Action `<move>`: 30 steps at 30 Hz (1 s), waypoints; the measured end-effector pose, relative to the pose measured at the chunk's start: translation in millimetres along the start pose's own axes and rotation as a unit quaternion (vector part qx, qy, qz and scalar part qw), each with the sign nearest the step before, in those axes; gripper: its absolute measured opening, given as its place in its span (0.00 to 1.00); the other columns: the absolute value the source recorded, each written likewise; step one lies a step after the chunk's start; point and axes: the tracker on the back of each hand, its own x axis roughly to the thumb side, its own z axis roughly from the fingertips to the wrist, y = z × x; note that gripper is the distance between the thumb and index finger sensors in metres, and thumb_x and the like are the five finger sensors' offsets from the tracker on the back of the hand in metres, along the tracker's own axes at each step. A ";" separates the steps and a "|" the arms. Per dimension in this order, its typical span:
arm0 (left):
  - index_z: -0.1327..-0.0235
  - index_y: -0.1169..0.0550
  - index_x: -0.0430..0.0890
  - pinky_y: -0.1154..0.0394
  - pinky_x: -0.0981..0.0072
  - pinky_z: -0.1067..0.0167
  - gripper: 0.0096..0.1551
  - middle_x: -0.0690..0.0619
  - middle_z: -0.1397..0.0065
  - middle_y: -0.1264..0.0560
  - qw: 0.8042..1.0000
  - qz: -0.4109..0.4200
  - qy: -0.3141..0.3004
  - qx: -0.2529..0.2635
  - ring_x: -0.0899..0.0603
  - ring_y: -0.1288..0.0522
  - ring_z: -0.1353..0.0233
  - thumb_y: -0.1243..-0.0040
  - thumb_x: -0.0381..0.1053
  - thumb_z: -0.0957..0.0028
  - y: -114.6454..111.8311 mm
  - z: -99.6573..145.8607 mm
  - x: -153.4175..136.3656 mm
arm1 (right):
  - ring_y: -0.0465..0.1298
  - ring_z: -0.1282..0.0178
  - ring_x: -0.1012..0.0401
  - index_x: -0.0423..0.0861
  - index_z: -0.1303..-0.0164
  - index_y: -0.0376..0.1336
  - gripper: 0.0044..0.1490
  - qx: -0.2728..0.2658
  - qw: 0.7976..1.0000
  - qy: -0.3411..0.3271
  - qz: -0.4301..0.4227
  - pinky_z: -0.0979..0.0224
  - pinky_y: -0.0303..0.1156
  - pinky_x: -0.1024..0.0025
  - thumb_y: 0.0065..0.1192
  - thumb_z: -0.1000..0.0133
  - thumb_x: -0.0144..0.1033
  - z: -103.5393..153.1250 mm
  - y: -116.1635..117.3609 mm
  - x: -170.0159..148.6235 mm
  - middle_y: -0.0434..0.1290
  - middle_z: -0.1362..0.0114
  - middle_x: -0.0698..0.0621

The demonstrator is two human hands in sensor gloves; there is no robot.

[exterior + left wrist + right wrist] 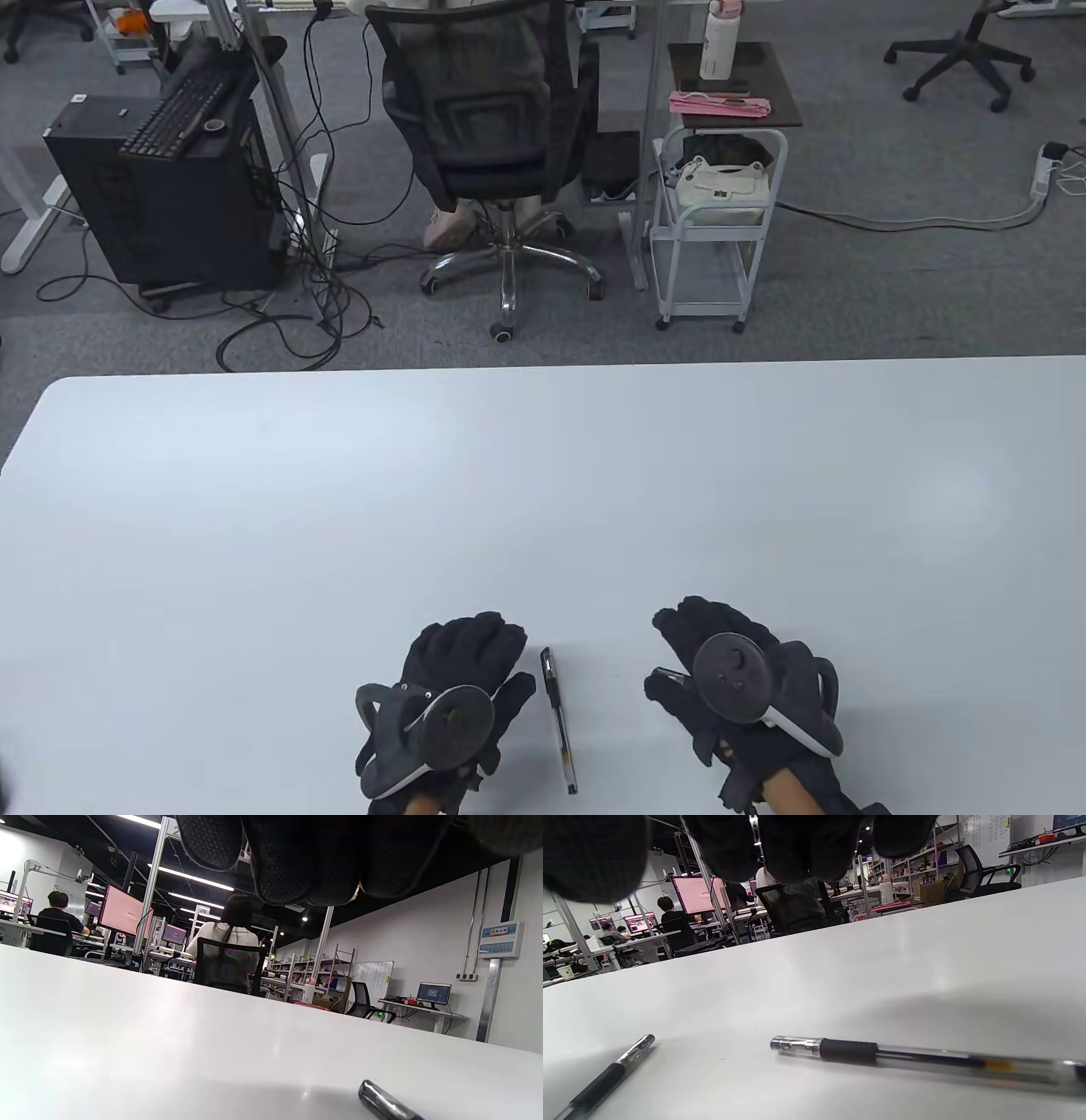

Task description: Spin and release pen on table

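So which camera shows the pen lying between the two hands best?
The table view: the pen shows end to end, lying free on the table. The left wrist view catches only one tip at its bottom edge; the right wrist view cuts it off at the lower left.

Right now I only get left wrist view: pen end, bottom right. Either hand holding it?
Observer: No. The pen lies free between left hand and right hand.
Operator: Only one pen?
Observer: Two. Right wrist view shows a second pen lying crosswise below the right hand's fingers.
Operator: First pen's heading?
Observer: Lengthwise away from the person, grip end far.
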 end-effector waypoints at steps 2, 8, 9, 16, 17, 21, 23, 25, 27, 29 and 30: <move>0.36 0.23 0.55 0.35 0.38 0.28 0.34 0.51 0.25 0.26 1.000 -0.003 -0.001 -0.003 0.41 0.26 0.26 0.39 0.67 0.55 -1.6 -0.3 0.6 | 0.60 0.19 0.44 0.54 0.25 0.59 0.44 0.000 1.000 -0.002 0.004 0.26 0.57 0.35 0.65 0.50 0.60 0.4 -0.4 1.1 0.59 0.18 0.45; 0.35 0.23 0.56 0.35 0.38 0.28 0.34 0.51 0.24 0.26 1.000 -0.007 -0.004 -0.017 0.41 0.26 0.26 0.38 0.66 0.55 -5.4 -1.3 2.3 | 0.60 0.19 0.44 0.53 0.25 0.59 0.44 -0.001 1.000 0.002 -0.001 0.25 0.56 0.35 0.65 0.50 0.60 1.0 -2.0 -1.5 0.59 0.18 0.45; 0.35 0.23 0.56 0.35 0.38 0.28 0.34 0.51 0.24 0.26 1.000 -0.006 -0.005 -0.018 0.41 0.26 0.25 0.38 0.66 0.55 -5.7 -1.5 2.6 | 0.60 0.19 0.44 0.53 0.25 0.59 0.44 0.001 1.000 0.002 -0.001 0.25 0.57 0.35 0.65 0.50 0.60 1.0 -2.1 -1.7 0.59 0.18 0.45; 0.35 0.24 0.57 0.37 0.39 0.26 0.31 0.52 0.22 0.29 0.994 -0.018 -0.060 -0.089 0.42 0.29 0.23 0.33 0.57 0.54 -25.5 -10.5 13.6 | 0.61 0.19 0.44 0.53 0.25 0.60 0.44 0.001 1.000 0.005 -0.007 0.25 0.56 0.35 0.65 0.50 0.60 1.1 -4.4 -2.9 0.59 0.18 0.45; 0.35 0.24 0.57 0.38 0.40 0.25 0.31 0.53 0.21 0.30 0.988 -0.045 -0.085 -0.118 0.42 0.30 0.22 0.33 0.55 0.54 -31.9 -12.5 18.2 | 0.61 0.19 0.44 0.53 0.25 0.60 0.44 0.002 1.000 0.006 -0.006 0.25 0.57 0.35 0.65 0.50 0.60 1.1 -4.4 -2.8 0.60 0.18 0.45; 0.38 0.22 0.59 0.38 0.41 0.24 0.30 0.55 0.20 0.31 0.964 -0.116 -0.156 -0.179 0.43 0.31 0.21 0.28 0.50 0.56 -48.9 -16.3 39.5 | 0.61 0.19 0.44 0.53 0.25 0.60 0.44 0.005 1.000 0.003 -0.007 0.26 0.57 0.35 0.65 0.50 0.60 0.7 -4.4 -2.3 0.60 0.18 0.45; 0.39 0.21 0.60 0.38 0.41 0.24 0.29 0.56 0.21 0.31 0.955 -0.140 -0.182 -0.190 0.44 0.31 0.21 0.27 0.48 0.57 -53.9 -18.2 48.3 | 0.61 0.19 0.44 0.53 0.26 0.60 0.44 0.004 1.000 0.001 -0.007 0.26 0.57 0.35 0.65 0.50 0.60 0.9 -4.9 -2.3 0.60 0.18 0.45; 0.40 0.21 0.61 0.37 0.41 0.24 0.29 0.56 0.21 0.30 0.942 -0.177 -0.203 -0.199 0.44 0.30 0.21 0.26 0.48 0.58 -60.0 -21.4 55.5 | 0.61 0.19 0.44 0.53 0.26 0.60 0.44 0.004 1.000 0.000 -0.008 0.26 0.57 0.35 0.65 0.50 0.60 1.1 -5.4 -3.1 0.60 0.18 0.45; 0.42 0.19 0.60 0.37 0.41 0.25 0.28 0.56 0.22 0.28 0.935 -0.195 -0.217 -0.200 0.44 0.29 0.22 0.26 0.49 0.58 -65.7 -24.4 59.5 | 0.61 0.19 0.44 0.53 0.26 0.60 0.44 0.006 1.000 0.001 -0.010 0.26 0.57 0.35 0.65 0.50 0.60 1.0 -5.0 -4.0 0.60 0.18 0.45; 0.43 0.19 0.60 0.36 0.41 0.25 0.27 0.56 0.23 0.27 0.926 -0.219 -0.224 -0.209 0.44 0.27 0.23 0.26 0.49 0.59 -72.5 -26.2 61.4 | 0.61 0.19 0.44 0.53 0.25 0.60 0.44 0.007 1.000 0.001 -0.011 0.25 0.57 0.35 0.66 0.50 0.60 0.9 -4.8 -4.2 0.60 0.19 0.45; 0.44 0.18 0.59 0.35 0.41 0.26 0.26 0.56 0.25 0.25 0.930 -0.208 -0.231 -0.199 0.44 0.26 0.24 0.26 0.48 0.58 -71.9 -26.0 61.1 | 0.61 0.19 0.44 0.53 0.26 0.60 0.44 0.008 1.000 0.001 -0.012 0.25 0.57 0.35 0.65 0.50 0.60 1.1 -5.1 -3.9 0.60 0.19 0.45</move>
